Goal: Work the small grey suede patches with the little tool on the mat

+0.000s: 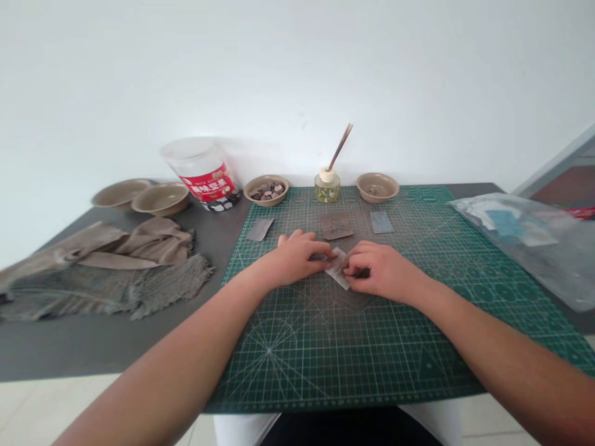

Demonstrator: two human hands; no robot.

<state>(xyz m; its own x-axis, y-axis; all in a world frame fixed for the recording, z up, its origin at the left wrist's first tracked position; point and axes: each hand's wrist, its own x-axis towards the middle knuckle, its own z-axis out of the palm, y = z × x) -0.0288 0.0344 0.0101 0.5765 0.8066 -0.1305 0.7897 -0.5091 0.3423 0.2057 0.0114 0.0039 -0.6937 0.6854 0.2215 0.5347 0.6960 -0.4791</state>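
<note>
Brown cloth lies in a crumpled heap at the middle left of the frame, and a grey rag with a rough edge is just below it. Above them, two tan bowls sit side by side. Next comes a big clear tub with a red label. Near the upper middle, a bowl of little bits stands above a small grey piece on the green mat. In the middle of the frame, the left hand has its fingers pinched close on the white slip, at its upper left side. That slip is tilted, right between the two hands. Above it are a flat brown square and a little bottle with sticks in it. The right hand pinches the slip's right side, with its fingers curled in. Above that hand are a flat blue-grey piece and another tan bowl. At the far right, a clear plastic bag lies partly on the mat
</note>
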